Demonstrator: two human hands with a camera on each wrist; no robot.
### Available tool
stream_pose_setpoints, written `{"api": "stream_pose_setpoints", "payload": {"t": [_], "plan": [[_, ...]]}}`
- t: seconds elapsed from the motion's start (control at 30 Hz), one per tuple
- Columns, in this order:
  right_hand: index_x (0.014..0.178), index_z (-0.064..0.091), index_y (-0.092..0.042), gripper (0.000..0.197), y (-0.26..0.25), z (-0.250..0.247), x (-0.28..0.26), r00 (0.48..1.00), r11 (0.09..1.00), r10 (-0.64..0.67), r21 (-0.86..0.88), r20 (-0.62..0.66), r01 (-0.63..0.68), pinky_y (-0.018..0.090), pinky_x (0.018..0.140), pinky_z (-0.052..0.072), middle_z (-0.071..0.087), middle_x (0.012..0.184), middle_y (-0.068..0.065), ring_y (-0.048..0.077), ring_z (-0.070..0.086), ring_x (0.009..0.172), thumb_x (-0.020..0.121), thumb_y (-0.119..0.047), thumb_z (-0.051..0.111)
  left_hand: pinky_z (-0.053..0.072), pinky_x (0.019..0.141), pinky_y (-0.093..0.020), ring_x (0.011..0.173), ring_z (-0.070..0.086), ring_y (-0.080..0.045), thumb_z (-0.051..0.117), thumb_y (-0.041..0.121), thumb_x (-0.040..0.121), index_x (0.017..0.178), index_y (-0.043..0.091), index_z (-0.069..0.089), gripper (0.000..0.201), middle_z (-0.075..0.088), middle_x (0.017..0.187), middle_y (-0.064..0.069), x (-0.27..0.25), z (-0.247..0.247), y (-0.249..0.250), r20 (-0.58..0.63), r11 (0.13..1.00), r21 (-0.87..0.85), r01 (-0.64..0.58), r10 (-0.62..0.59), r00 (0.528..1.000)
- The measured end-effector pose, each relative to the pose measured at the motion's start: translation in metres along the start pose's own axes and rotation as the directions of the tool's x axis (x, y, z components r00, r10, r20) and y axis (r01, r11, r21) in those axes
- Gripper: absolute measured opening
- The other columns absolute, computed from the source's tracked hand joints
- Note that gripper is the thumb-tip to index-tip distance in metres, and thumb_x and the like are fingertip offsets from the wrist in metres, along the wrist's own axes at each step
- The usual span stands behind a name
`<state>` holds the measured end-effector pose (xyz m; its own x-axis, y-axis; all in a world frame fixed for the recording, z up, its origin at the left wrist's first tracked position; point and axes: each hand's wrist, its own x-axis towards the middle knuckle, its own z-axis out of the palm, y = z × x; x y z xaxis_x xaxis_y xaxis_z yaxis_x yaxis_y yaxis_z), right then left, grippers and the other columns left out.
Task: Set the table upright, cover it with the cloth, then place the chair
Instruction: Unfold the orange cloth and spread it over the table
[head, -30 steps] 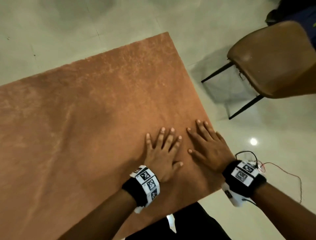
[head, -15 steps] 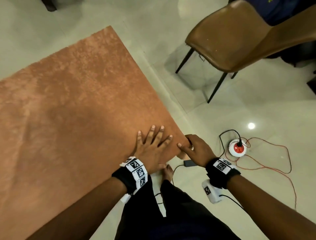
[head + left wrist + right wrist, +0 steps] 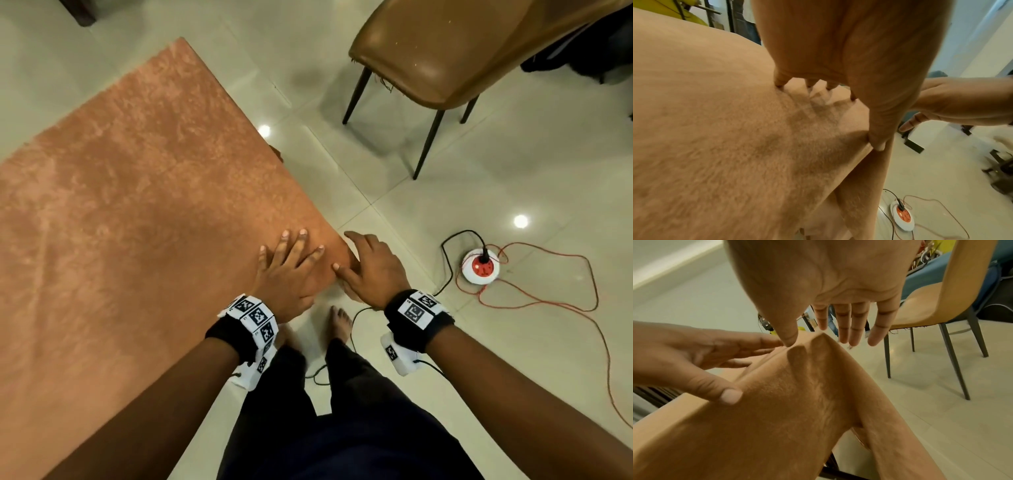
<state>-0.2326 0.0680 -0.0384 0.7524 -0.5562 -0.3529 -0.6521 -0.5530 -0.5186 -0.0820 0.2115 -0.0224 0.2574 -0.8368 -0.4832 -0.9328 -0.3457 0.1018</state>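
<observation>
Rust-orange cloth (image 3: 137, 222); tan-brown chair (image 3: 428, 51), black legs.

A home room, by its glossy tiled floor (image 3: 496, 192), brown dining chair (image 3: 445, 51) and extension socket (image 3: 481, 266).

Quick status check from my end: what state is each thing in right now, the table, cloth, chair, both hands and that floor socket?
table: upright, covered by the cloth
cloth: spread over the top, corner draping down
chair: upright on its legs, apart from the table, not yet placed
left hand: open, fingers spread flat on the cloth near the corner
right hand: open, fingers straight, at the cloth corner
floor socket: on the floor, black plug in it
</observation>
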Motion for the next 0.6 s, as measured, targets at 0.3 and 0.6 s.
{"api": "stream_pose_setpoints", "payload": {"t": [0.3, 0.6], "plan": [[0.127, 0.063, -0.024, 0.055, -0.109, 0.022, 0.031, 0.916, 0.915, -0.384, -0.081, 0.118, 0.395, 0.046, 0.102, 0.044, 0.054, 0.141, 0.005, 0.029, 0.049, 0.128, 0.086, -0.057, 0.048, 0.029, 0.114, -0.050, 0.144, 0.028, -0.026, 0.051, 0.055, 0.081, 0.145, 0.026, 0.041, 0.072, 0.031, 0.156, -0.002, -0.118, 0.058, -0.094, -0.114, 0.782, -0.532, 0.324, -0.446, 0.888], [0.156, 0.022, -0.035, 0.075, -0.301, 0.155, 0.008, 0.662, 0.641, -0.424, -0.311, 0.618, 0.701, 0.066, 0.119, 0.005, -0.007, 0.169, 0.004, 0.029, -0.004, 0.155, 0.093, -0.062, 0.051, 0.046, 0.094, -0.049, 0.106, 0.055, -0.042, 0.051, 0.077, 0.077, 0.111, 0.011, 0.060, 0.074, 0.062, 0.115, -0.021, -0.393, 0.212, -0.250, 0.216, -0.086, -0.648, 0.757, -0.974, 0.074]]}}
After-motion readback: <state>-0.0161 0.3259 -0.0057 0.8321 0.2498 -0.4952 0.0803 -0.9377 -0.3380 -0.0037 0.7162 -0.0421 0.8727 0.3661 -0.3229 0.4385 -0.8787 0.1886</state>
